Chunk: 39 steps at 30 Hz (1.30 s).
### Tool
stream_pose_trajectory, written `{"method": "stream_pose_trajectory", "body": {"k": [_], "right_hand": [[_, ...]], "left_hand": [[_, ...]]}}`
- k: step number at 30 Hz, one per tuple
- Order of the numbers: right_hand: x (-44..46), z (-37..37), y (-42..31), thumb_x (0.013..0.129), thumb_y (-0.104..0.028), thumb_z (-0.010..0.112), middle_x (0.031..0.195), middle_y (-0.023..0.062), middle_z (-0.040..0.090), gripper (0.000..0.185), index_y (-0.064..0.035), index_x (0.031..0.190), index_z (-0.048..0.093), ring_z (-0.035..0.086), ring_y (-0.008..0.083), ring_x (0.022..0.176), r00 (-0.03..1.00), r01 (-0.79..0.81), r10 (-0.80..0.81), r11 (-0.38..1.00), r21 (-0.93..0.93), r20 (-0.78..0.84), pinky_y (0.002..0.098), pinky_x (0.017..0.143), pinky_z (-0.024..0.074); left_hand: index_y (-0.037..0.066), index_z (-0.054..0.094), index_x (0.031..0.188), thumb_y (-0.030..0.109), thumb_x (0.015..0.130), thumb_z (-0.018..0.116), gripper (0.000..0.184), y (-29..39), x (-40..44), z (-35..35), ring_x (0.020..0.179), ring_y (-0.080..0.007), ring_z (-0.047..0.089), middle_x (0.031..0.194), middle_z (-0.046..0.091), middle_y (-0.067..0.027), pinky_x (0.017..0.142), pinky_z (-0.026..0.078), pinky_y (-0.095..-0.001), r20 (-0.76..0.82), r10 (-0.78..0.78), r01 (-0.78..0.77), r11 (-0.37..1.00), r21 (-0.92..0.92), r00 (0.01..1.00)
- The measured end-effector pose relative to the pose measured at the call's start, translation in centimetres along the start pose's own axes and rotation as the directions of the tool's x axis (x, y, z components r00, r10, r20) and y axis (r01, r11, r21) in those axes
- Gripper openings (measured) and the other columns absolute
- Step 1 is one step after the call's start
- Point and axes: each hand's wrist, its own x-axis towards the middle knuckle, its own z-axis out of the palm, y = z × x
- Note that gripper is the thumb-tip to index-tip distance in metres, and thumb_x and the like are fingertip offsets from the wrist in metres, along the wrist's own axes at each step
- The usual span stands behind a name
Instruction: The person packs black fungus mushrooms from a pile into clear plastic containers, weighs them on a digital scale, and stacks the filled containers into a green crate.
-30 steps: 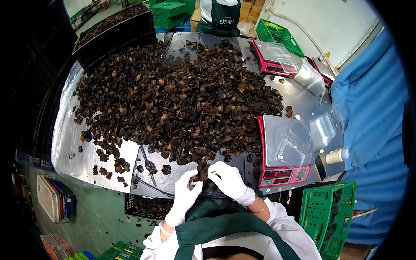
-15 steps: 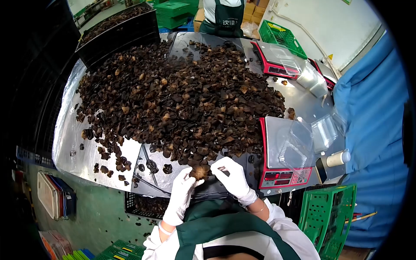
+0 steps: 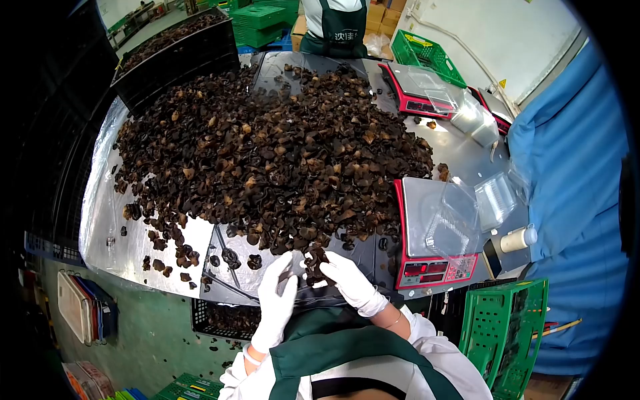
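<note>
A dark piece of wood ear mushroom (image 3: 315,264) is pinched in the gloved fingers of my right hand (image 3: 348,283), above the front edge of the table. My left hand (image 3: 277,297), also in a white glove, is just left of it with thumb and fingers apart and nothing visible between them. Right behind both hands spreads a big heap of wood ear mushrooms (image 3: 267,160), brown and black. A few loose pieces (image 3: 229,257) lie on the table to the left of my left hand.
A red scale (image 3: 437,233) with clear plastic trays (image 3: 453,227) stands to the right, another scale (image 3: 420,87) behind it. A black crate (image 3: 177,60) of mushrooms is at back left. A person in a green apron (image 3: 343,30) stands opposite. A green crate (image 3: 503,333) is at lower right.
The mushroom has passed from my left hand to my right, showing its darker side. My left fingers have come apart. The view has shifted slightly.
</note>
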Motion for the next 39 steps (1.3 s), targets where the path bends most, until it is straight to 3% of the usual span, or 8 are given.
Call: {"method": "stream_pose_trajectory", "body": {"k": [7, 13, 21, 27, 33, 35, 37, 39], "right_hand": [[-0.2, -0.1, 2.3, 0.094, -0.011, 0.054, 0.108, 0.0103, 0.066, 0.027, 0.0026, 0.117, 0.057, 0.061, 0.0147, 0.099, 0.994, 0.052, -0.079, 0.947, -0.317, -0.075, 0.0281, 0.086, 0.0483], [-0.2, -0.8, 4.5, 0.090, -0.012, 0.061, 0.087, 0.0058, 0.067, 0.017, 0.0000, 0.102, 0.064, 0.062, 0.0103, 0.078, 0.987, 0.075, -0.134, 0.868, -0.491, -0.085, 0.0260, 0.071, 0.0493], [0.3, -1.1, 4.6, 0.090, -0.014, 0.060, 0.078, 0.0102, 0.064, 0.017, -0.0006, 0.100, 0.064, 0.060, 0.0104, 0.071, 0.984, 0.078, -0.153, 0.829, -0.553, -0.092, 0.0265, 0.064, 0.0472], [0.5, -1.1, 5.7, 0.089, -0.010, 0.063, 0.097, 0.0076, 0.066, 0.026, -0.0037, 0.113, 0.060, 0.065, 0.0153, 0.089, 0.993, 0.109, -0.120, 0.860, -0.498, 0.011, 0.0286, 0.080, 0.0514], [1.6, -3.3, 4.3, 0.086, -0.017, 0.068, 0.096, 0.0071, 0.068, 0.023, -0.0037, 0.104, 0.066, 0.065, 0.0115, 0.083, 0.996, 0.078, -0.044, 0.802, -0.592, 0.072, 0.0260, 0.076, 0.0517], [3.4, -5.4, 3.2, 0.085, -0.018, 0.068, 0.096, 0.0073, 0.068, 0.025, -0.0057, 0.107, 0.067, 0.065, 0.0129, 0.078, 0.986, 0.133, -0.168, 0.797, -0.588, -0.005, 0.0254, 0.074, 0.0522], [5.6, -6.4, 2.1, 0.084, -0.018, 0.068, 0.107, 0.0083, 0.066, 0.030, -0.0070, 0.111, 0.065, 0.065, 0.0144, 0.086, 0.969, 0.130, -0.239, 0.721, -0.681, -0.069, 0.0254, 0.076, 0.0522], [7.9, -5.8, 0.9, 0.082, -0.019, 0.070, 0.123, 0.0115, 0.058, 0.042, -0.0104, 0.122, 0.059, 0.062, 0.0208, 0.102, 0.961, 0.190, -0.278, 0.637, -0.747, 0.008, 0.0301, 0.084, 0.0517]], "left_hand": [[0.002, 0.063, 0.113, 0.006, 0.082, 0.069, 0.032, -0.5, 0.3, 0.6, 0.092, -0.0134, 0.060, 0.105, 0.063, -0.0065, 0.081, 0.048, -0.0248, 0.119, -0.068, 0.068, 0.998, 0.007, 0.991], [0.001, 0.063, 0.095, 0.009, 0.088, 0.063, 0.010, -4.7, -0.4, -0.3, 0.076, -0.0057, 0.052, 0.082, 0.060, 0.0018, 0.070, 0.042, -0.0207, 0.235, -0.416, 0.464, 0.861, -0.210, 0.879], [0.002, 0.062, 0.093, 0.010, 0.089, 0.063, 0.010, -4.9, -0.3, -0.2, 0.073, -0.0045, 0.049, 0.078, 0.057, 0.0032, 0.068, 0.041, -0.0211, 0.213, -0.451, 0.491, 0.848, -0.202, 0.867], [0.000, 0.062, 0.096, 0.008, 0.088, 0.063, 0.011, -4.8, -0.4, -0.6, 0.083, -0.0072, 0.055, 0.089, 0.064, -0.0020, 0.079, 0.044, -0.0224, 0.241, -0.356, 0.412, 0.877, -0.247, 0.903], [0.006, 0.057, 0.091, 0.020, 0.088, 0.064, 0.016, -5.8, -1.9, -7.4, 0.077, -0.0063, 0.050, 0.083, 0.056, 0.0031, 0.072, 0.041, -0.0224, -0.034, -0.442, 0.431, 0.887, -0.163, 0.897], [0.002, 0.060, 0.086, 0.012, 0.088, 0.063, 0.010, -6.9, -3.3, -12.1, 0.070, -0.0046, 0.049, 0.074, 0.056, 0.0043, 0.065, 0.042, -0.0230, -0.060, -0.478, 0.480, 0.877, 0.034, 0.876], [0.001, 0.061, 0.085, 0.012, 0.087, 0.064, 0.012, -6.2, -4.3, -14.7, 0.071, -0.0180, 0.063, 0.080, 0.066, -0.0108, 0.065, 0.049, -0.0312, -0.156, -0.386, 0.392, 0.667, 0.634, 0.909], [0.003, 0.064, 0.086, 0.013, 0.083, 0.067, 0.012, -6.6, -4.2, -13.9, 0.078, -0.0267, 0.066, 0.087, 0.067, -0.0147, 0.069, 0.051, -0.0348, -0.142, -0.190, 0.234, 0.672, 0.702, 0.972]]}}
